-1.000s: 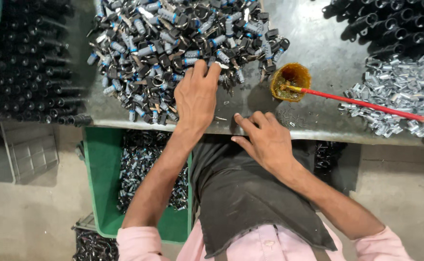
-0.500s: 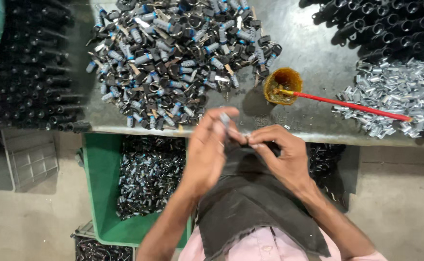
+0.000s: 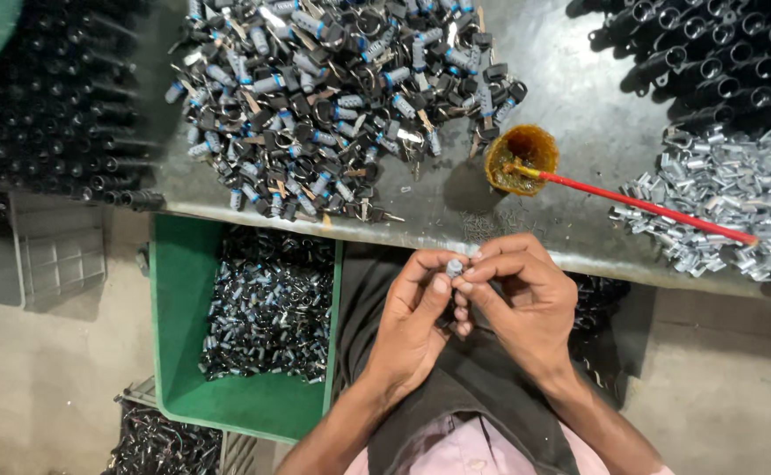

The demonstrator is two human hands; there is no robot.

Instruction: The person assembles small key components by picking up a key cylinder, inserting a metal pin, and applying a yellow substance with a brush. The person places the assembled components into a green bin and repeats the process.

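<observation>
Both hands meet in front of my chest, just below the edge of the grey table (image 3: 579, 114). A small grey cylindrical metal part (image 3: 454, 267) is pinched between the fingertips of my left hand (image 3: 416, 321) and my right hand (image 3: 522, 303). Most of the part is hidden by the fingers. On the table above lies a large heap of small metal parts with blue-grey sleeves and black pieces (image 3: 332, 97).
A small orange cup of yellowish paste (image 3: 520, 158) holds a red stick (image 3: 649, 204). Shiny silver pieces (image 3: 728, 198) pile at the right, black tubes (image 3: 711, 44) behind them and more at the left (image 3: 51, 105). A green bin (image 3: 179, 299) of parts sits under the table.
My left hand left the heap on the table and came down to meet the right hand. Both now pinch a small part, held lower and closer to my body.
</observation>
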